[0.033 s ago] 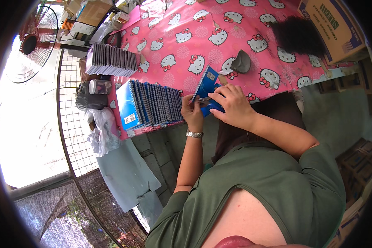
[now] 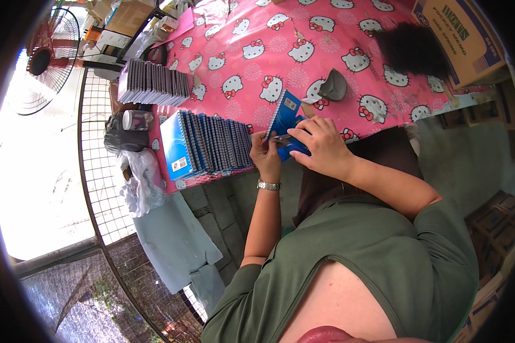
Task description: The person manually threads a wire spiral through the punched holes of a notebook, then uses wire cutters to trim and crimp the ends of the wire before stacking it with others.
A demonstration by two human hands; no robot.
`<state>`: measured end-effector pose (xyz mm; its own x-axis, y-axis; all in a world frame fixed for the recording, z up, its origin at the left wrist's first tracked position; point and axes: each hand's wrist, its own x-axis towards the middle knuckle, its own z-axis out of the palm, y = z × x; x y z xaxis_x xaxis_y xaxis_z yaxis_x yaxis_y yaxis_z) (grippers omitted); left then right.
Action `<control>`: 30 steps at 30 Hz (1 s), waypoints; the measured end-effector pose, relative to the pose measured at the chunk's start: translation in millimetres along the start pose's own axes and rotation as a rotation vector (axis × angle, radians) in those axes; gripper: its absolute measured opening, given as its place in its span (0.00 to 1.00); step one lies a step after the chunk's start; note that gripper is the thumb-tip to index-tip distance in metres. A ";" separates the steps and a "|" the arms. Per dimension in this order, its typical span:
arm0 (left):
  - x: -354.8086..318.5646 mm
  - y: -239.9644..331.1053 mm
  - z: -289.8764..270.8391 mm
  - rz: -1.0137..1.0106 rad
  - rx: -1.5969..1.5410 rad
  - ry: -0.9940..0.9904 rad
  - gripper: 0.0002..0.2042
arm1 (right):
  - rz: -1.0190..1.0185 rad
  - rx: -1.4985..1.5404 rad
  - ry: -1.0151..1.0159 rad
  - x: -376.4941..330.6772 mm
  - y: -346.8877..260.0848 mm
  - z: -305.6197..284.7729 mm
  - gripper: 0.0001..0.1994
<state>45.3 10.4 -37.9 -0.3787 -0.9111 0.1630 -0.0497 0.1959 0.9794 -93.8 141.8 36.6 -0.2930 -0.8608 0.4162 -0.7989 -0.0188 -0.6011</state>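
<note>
Over the front edge of the table, my left hand [image 2: 263, 159] pinches a small blue spiral notebook [image 2: 284, 114] near the lower end of its coil. My right hand [image 2: 329, 147] is closed around pliers [image 2: 282, 138] with metal jaws and what look like blue handles. The jaws lie against the coil's end, close to my left fingertips; whether they grip the wire is too small to tell. To the left of my left hand stands a long row of blue spiral notebooks [image 2: 214, 143], packed coil beside coil.
A second row of spiral notebooks [image 2: 154, 83] sits farther back left. A dark grey cup-like object [image 2: 333, 86] lies beyond my hands on the pink tablecloth [image 2: 252, 68]. Back right are a black bristly heap [image 2: 415, 48] and a carton [image 2: 469, 46]. A lidded jar [image 2: 138, 120] stands left.
The top of the notebook in my left hand has tipped very slightly to the left. Both hands and the pliers stay in about the same place.
</note>
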 end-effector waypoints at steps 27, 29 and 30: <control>1.0 171.5 -65.1 0.418 0.305 0.446 0.07 | 0.270 -0.021 -0.082 -36.8 76.5 -49.7 0.17; 22.7 192.0 -95.6 0.434 0.171 0.617 0.09 | 0.354 -0.173 -0.181 -49.4 103.7 -57.8 0.19; 31.9 198.1 -110.8 0.298 0.148 0.610 0.10 | 0.323 -0.153 -0.197 -52.8 113.6 -58.1 0.18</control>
<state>125.8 -20.0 174.6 0.1893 -0.8434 0.5029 -0.1666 0.4771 0.8629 -199.6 214.7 -14.0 -0.4471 -0.8914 0.0749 -0.7558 0.3317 -0.5645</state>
